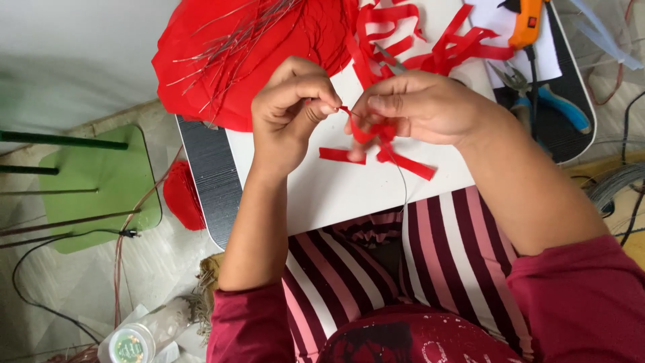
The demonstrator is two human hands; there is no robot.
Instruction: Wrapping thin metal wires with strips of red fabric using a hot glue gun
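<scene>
My left hand (292, 107) and my right hand (420, 106) are held close together above a white board (336, 191) on my lap. Both pinch the same small bundle of red ribbon strips (384, 142), whose loose ends hang down toward the board. A thin wire (403, 185) trails down from the bundle. The left fingertips grip one end of a strip; the right fingers wrap the knotted middle.
A red fabric sheet with several thin wires (228, 54) lies at the board's far left. More red strips (430, 40), an orange glue gun (525, 21) and blue-handled pliers (551, 101) lie at the far right. A green stool (101, 181) and cables stand on the floor at left.
</scene>
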